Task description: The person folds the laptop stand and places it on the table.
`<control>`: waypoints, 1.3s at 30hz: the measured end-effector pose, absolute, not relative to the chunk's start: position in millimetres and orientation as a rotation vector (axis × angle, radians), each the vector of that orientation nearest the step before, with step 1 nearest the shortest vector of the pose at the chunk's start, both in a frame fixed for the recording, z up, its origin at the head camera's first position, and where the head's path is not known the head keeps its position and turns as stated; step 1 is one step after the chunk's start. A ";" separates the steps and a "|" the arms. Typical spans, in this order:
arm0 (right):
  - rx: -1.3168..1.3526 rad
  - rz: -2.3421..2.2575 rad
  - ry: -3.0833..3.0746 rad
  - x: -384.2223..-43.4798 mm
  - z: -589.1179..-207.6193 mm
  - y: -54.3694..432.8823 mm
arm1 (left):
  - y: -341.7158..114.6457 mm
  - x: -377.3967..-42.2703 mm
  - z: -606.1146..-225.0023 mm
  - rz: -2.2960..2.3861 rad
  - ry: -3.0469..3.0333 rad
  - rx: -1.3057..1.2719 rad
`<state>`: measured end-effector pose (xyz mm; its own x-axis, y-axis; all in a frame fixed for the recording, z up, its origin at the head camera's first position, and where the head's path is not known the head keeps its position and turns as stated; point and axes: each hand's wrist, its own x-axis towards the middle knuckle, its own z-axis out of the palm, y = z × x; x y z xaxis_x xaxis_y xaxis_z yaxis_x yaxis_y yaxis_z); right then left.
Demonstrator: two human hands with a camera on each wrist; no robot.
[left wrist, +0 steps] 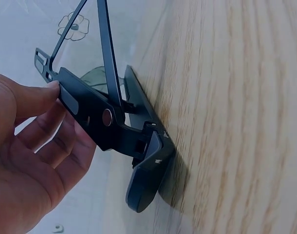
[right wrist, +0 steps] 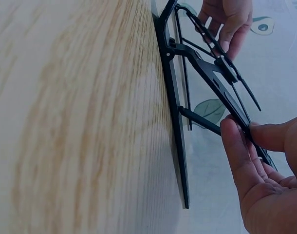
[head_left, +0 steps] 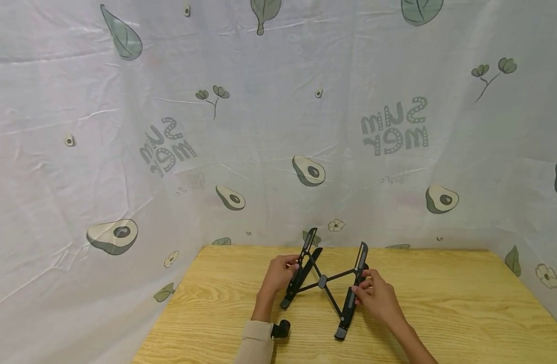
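Observation:
A black folding laptop stand (head_left: 323, 281) is spread on the wooden table, its crossed bars joined at a grey hub between two side arms. The left hand (head_left: 279, 273) pinches the left side arm (left wrist: 85, 109), thumb on its upper face and fingers beneath. On the other side, the right hand (head_left: 377, 297) pinches the right side arm (right wrist: 219, 90) between thumb and fingers. Both side arms slant upward from base bars (right wrist: 176, 131) that lie along the tabletop. Grey pads line the upper faces of the arms, and small lips stand at their near ends.
The light wooden table (head_left: 442, 303) reaches back to a pale curtain (head_left: 269, 126) printed with avocados, leaves and flowers. A black strap mount (head_left: 281, 329) sits on the left wrist beside a beige sleeve (head_left: 255, 344).

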<state>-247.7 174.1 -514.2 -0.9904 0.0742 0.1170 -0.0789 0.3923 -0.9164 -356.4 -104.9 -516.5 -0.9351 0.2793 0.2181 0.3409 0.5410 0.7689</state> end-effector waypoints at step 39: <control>-0.032 1.678 -2.489 -252.1 -514.5 177.3 | -96.5 -352.8 -516.9 -1.407 -2.652 -0.506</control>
